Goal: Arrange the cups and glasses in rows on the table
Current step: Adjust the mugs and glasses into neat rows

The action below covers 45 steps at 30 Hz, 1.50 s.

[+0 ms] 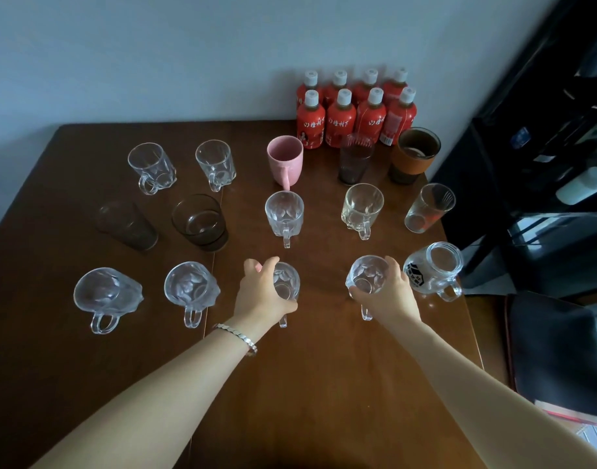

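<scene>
Near table edge (307,401) left bare — approach unobstructed. Beyond, three rows of glassware (284,214) are set with narrow gaps; far right corner blocked by red bottles (354,110).

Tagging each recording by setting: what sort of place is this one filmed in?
Probably a home room, perhaps a dining corner. A brown wooden table stands against a plain wall, carrying mixed household glasses, a pink mug and red drink bottles, with a dark shelving unit beside it.

The left hand (261,292) hides part of its mug (287,282); the right hand (390,292) covers its mug's (366,275) near side.
</scene>
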Each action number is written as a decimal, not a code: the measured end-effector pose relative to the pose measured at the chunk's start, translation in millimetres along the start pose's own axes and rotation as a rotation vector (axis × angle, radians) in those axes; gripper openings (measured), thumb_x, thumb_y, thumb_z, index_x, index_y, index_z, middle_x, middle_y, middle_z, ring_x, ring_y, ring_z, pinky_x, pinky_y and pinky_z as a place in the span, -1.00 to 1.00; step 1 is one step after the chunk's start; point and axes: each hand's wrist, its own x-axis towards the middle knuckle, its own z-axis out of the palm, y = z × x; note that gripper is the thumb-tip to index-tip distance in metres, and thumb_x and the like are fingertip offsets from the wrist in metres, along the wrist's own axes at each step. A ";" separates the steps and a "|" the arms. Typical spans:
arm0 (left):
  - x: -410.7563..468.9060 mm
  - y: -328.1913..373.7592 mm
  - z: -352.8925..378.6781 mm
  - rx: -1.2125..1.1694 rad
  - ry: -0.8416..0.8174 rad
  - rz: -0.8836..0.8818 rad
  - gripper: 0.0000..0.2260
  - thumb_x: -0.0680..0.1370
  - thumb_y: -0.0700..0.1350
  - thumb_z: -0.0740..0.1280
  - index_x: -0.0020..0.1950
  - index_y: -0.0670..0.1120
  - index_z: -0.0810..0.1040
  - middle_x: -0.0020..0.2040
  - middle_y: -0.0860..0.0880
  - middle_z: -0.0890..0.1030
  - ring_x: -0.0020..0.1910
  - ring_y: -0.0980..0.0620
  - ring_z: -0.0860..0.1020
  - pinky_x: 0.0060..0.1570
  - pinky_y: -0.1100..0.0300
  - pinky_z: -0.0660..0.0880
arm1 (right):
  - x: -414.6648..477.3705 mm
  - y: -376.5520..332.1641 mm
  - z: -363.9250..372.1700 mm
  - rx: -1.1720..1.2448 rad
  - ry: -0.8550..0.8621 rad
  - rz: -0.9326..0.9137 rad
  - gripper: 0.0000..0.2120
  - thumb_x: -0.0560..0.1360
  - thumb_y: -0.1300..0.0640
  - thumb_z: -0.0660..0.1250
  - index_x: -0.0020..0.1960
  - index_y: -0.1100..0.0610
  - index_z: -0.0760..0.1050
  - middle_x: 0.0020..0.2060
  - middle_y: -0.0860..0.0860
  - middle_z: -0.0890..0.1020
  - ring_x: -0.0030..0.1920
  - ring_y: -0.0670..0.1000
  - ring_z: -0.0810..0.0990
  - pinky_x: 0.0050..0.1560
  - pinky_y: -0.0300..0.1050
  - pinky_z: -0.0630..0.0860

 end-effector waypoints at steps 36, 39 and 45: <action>37.7 77.4 41.3 -0.048 -0.434 0.326 -0.31 0.41 0.07 0.46 0.47 0.16 0.21 0.42 0.15 0.38 0.28 0.12 0.48 0.09 0.31 0.40 | 154.8 -47.2 -53.5 -0.341 -0.202 -0.435 -0.13 0.27 -0.04 0.55 0.47 0.04 0.21 0.37 0.00 0.34 0.31 0.07 0.44 0.29 0.01 0.46; 36.0 79.3 40.1 -0.051 -0.440 0.318 -0.31 0.42 0.05 0.46 0.48 0.15 0.20 0.43 0.14 0.36 0.29 0.11 0.48 0.08 0.32 0.39 | 148.9 -46.0 -54.9 -0.338 -0.216 -0.438 -0.08 0.29 -0.05 0.54 0.50 0.04 0.14 0.43 0.02 0.28 0.39 0.09 0.36 0.33 0.04 0.43; 28.7 88.4 41.9 0.012 -0.422 0.357 -0.30 0.47 -0.04 0.41 0.50 0.16 0.13 0.41 0.05 0.35 0.31 0.07 0.46 0.20 0.24 0.43 | 96.1 -31.6 -103.8 -0.115 0.157 -0.517 -0.42 0.49 -0.02 0.37 0.44 0.06 0.28 0.38 0.03 0.37 0.35 0.00 0.40 0.23 -0.18 0.39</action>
